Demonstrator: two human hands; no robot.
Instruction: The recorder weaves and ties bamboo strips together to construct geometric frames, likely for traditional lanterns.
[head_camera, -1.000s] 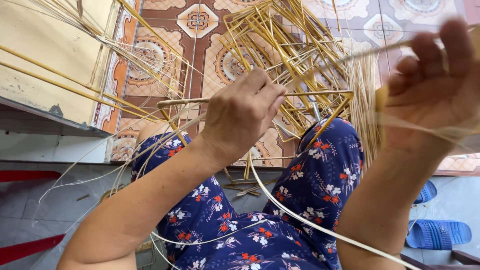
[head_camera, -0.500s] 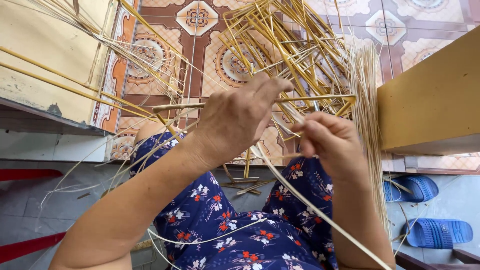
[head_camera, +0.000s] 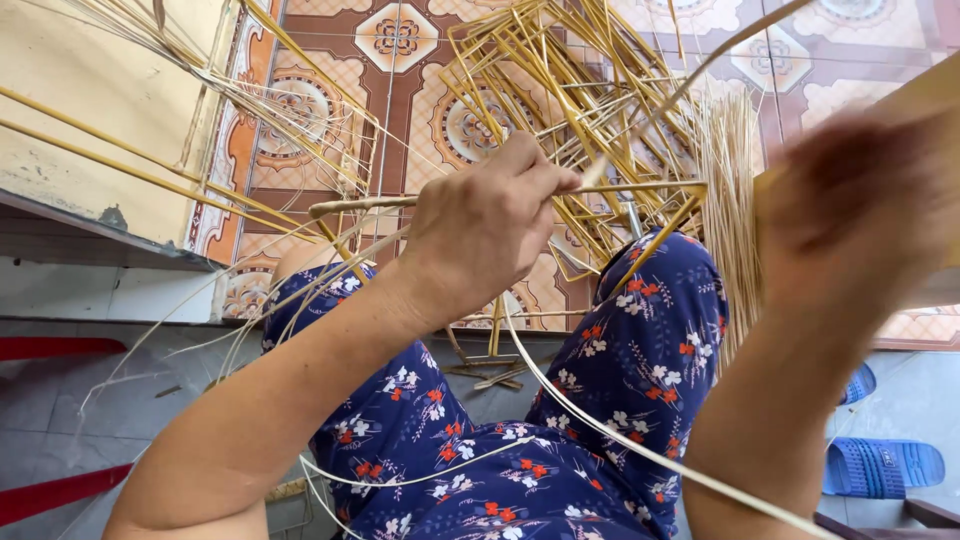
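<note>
Head view, left hand (head_camera: 480, 235) fingers (head_camera: 545, 180) pinching cane strip (head_camera: 640, 450), right hand (head_camera: 850, 215) blurred

Both forearms are bare right up to the elbow, no sleeves, no watch, no bracelet showing. The left hand (head_camera: 485, 235) is sharp in view, knuckles clear and no ring to see; the right hand (head_camera: 850, 215) is a smear of blur. Down below, the legs are covered in dark blue trousers (head_camera: 640, 360) printed all over with small white and orange-red flowers.
</note>
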